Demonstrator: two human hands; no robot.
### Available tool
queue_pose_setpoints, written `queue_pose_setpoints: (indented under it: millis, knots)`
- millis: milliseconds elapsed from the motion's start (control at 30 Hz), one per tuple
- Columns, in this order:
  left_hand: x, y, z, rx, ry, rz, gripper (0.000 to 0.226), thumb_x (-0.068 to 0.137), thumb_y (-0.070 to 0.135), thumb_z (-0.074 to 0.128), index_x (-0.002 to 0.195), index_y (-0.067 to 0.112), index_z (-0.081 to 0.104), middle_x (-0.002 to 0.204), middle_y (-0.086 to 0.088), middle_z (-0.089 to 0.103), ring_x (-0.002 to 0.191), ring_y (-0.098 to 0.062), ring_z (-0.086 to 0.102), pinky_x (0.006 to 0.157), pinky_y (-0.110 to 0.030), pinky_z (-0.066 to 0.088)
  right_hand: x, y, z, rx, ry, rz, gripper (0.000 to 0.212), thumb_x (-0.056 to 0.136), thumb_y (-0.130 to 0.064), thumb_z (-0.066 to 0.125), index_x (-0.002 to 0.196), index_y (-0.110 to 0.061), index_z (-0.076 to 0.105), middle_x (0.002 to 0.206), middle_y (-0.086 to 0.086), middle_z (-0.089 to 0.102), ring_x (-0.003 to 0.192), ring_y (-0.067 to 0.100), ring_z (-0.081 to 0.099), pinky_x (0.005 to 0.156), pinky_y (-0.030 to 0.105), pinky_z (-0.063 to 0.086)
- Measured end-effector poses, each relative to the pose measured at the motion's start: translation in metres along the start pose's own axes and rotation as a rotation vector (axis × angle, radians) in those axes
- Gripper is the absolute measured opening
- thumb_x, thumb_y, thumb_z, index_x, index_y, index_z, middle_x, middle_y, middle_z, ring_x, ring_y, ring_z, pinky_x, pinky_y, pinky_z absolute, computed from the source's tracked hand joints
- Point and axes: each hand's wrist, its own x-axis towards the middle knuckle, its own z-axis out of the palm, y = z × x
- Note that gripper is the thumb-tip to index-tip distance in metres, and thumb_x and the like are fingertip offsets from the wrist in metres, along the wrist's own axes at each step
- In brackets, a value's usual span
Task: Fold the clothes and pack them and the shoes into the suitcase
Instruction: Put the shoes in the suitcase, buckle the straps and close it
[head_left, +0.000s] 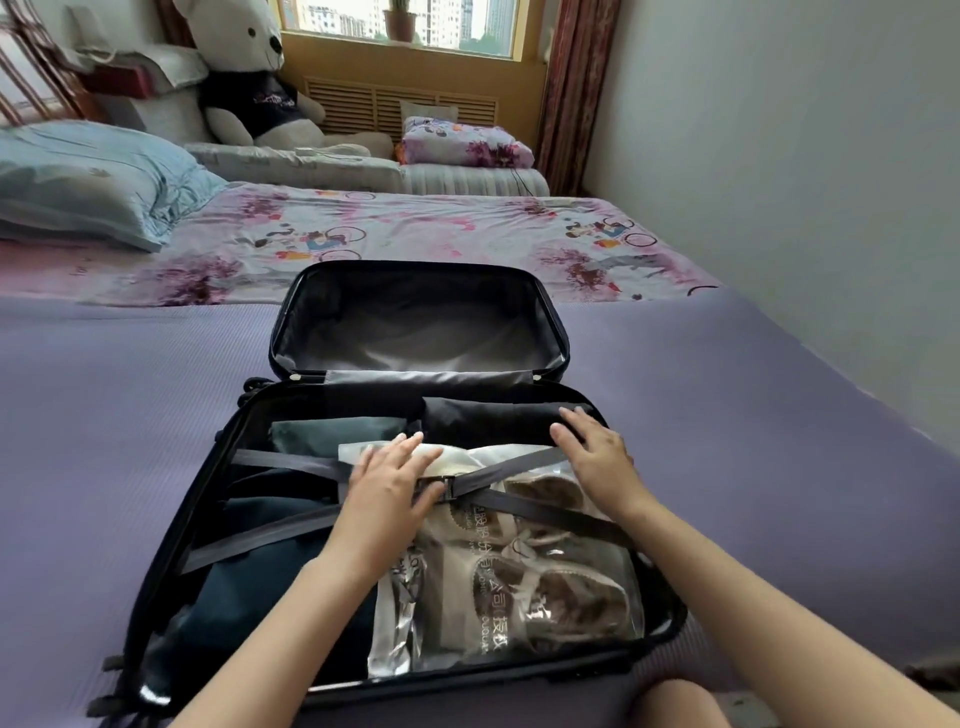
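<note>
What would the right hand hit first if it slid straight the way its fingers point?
The right hand rests on the black cloth; going on, it would probably meet the suitcase's hinge edge next, though depth is unclear.

Suitcase (156, 587) shell: hard glossy black plastic. Lid lining (415, 332): silky grey fabric with sheen. Straps (291, 462): woven grey webbing. Shoe bag (452, 634): clear shiny plastic, printed. Folded clothes (249, 587): dark matt cloth. Mat (104, 415): purple, finely ribbed, matt.
</note>
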Motion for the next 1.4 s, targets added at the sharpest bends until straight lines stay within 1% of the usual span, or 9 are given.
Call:
queue_pose_setpoints:
  millis: [467,633,733,800,900,967,1067,1233,1400]
  knots:
    - [0.173,-0.003,0.064,0.226,-0.258,-0.064,0.061,0.099,0.050,0.024,0.151,0.027,0.001,0.159,-0.001,-0.005,0.146,-0.015,-0.009,0.116,-0.045,-0.007,0.190,0.047,0.002,0.205,-0.001,0.372,0.061,0.095,-0.042,0.049,0.145,-0.011,0.035,0.151,0.008,0.034,0.137,0.029,0.033,0.112,0.045,0.029]
    - [0.172,-0.039,0.082,0.130,-0.263,-0.093,0.062,0.096,0.056,0.021,0.150,0.029,0.008,0.158,0.014,0.000,0.144,-0.004,-0.010,0.115,-0.044,-0.015,0.239,0.051,0.019,0.249,-0.002,0.444,0.071,0.091,-0.038,0.057,0.148,-0.009,0.026,0.150,0.012,0.034,0.131,0.035,0.040,0.109,0.048,0.035]
    - [0.173,-0.040,0.085,0.081,-0.230,-0.100,0.061,0.095,0.057,0.021,0.150,0.031,0.012,0.157,0.017,0.003,0.143,-0.002,-0.009,0.114,-0.041,-0.017,0.255,0.056,0.031,0.320,0.042,0.531,0.051,0.087,-0.023,0.065,0.133,-0.006,0.048,0.128,0.016,0.054,0.111,0.037,0.056,0.092,0.042,0.048]
    - [0.175,-0.039,0.086,0.073,-0.233,-0.110,0.061,0.095,0.057,0.021,0.150,0.032,0.013,0.157,0.017,0.004,0.144,-0.002,-0.007,0.114,-0.041,-0.016,0.269,0.066,0.040,0.417,0.092,0.552,0.018,0.084,0.000,0.058,0.099,-0.008,0.063,0.103,0.017,0.061,0.087,0.033,0.061,0.074,0.037,0.053]
    - [0.175,-0.037,0.083,0.079,-0.230,-0.121,0.061,0.095,0.057,0.022,0.150,0.031,0.016,0.157,0.016,0.007,0.144,-0.003,-0.003,0.115,-0.041,-0.013,0.266,0.067,0.041,0.579,0.170,0.592,0.034,0.078,0.018,0.038,0.067,-0.009,0.057,0.077,0.011,0.055,0.065,0.025,0.052,0.057,0.032,0.049]
    - [0.176,-0.031,0.082,0.107,-0.235,-0.141,0.060,0.095,0.056,0.024,0.149,0.029,0.021,0.157,0.012,0.013,0.145,-0.007,0.003,0.115,-0.042,-0.010,0.254,0.063,0.035,0.641,0.153,0.567,0.041,0.077,0.024,0.037,0.067,-0.010,0.057,0.067,0.008,0.052,0.060,0.023,0.050,0.050,0.029,0.051]
    - [0.186,-0.019,0.077,0.155,-0.197,-0.219,0.051,0.097,0.050,0.030,0.140,0.025,0.042,0.148,0.000,0.037,0.140,-0.018,0.026,0.116,-0.046,-0.001,0.231,0.061,0.027,0.739,0.064,0.508,0.049,0.079,0.024,0.043,0.104,-0.012,0.065,0.071,0.005,0.057,0.062,0.021,0.055,0.052,0.027,0.054]
    - [0.236,0.047,0.053,-0.260,-0.048,-0.284,0.056,0.093,0.052,0.044,0.137,0.019,0.046,0.138,-0.004,0.048,0.127,-0.021,0.044,0.108,-0.035,0.031,0.223,0.068,0.009,0.933,0.023,0.328,0.058,0.081,0.020,0.046,0.131,-0.008,0.054,0.106,0.008,0.066,0.075,0.023,0.065,0.054,0.031,0.058]
    - [0.311,0.120,0.031,-0.712,0.023,-0.431,0.092,0.079,0.058,0.063,0.145,0.007,0.025,0.141,-0.009,0.041,0.125,-0.026,0.045,0.099,-0.038,0.044,0.198,0.056,0.010,1.058,0.034,0.103,0.054,0.082,0.019,0.048,0.110,-0.026,0.061,0.105,-0.002,0.067,0.081,0.014,0.068,0.058,0.026,0.056]
